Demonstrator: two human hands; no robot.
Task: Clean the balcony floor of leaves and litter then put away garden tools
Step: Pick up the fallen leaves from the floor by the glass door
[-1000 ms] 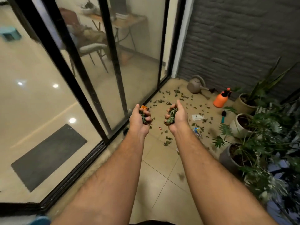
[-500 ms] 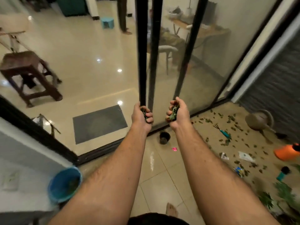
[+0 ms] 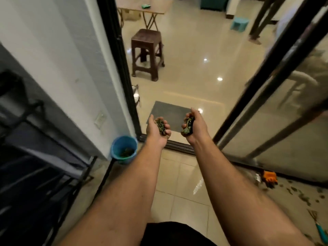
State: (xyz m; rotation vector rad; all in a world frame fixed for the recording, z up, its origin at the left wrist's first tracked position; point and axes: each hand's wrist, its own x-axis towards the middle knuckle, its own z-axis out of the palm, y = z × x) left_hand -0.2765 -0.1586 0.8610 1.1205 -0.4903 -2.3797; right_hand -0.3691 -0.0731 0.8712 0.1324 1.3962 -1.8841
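Observation:
Both arms reach forward over the balcony tiles. My left hand point(image 3: 157, 129) is cupped palm up, fingers curled round a clump of green leaves point(image 3: 160, 126). Beside it, my right hand point(image 3: 195, 126) grips a second clump of leaves point(image 3: 187, 126). A blue bucket point(image 3: 114, 151) with leaves in its bottom stands on the floor against the wall, low and to the left of my left hand. Loose leaves point(image 3: 301, 195) lie scattered on the floor at the right, near an orange glove point(image 3: 269, 178) and a teal-handled hand rake point(image 3: 319, 228).
A dark metal rack point(image 3: 44, 174) fills the left side. The sliding door track point(image 3: 177, 147) and open doorway lie just ahead, with a grey mat point(image 3: 168, 110) and brown stool point(image 3: 147, 52) indoors. Glass door panels point(image 3: 284, 112) run along the right.
My view has swung left from the littered end of the balcony to the doorway and the blue bucket. Both hands still hold their leaves and have turned palm up.

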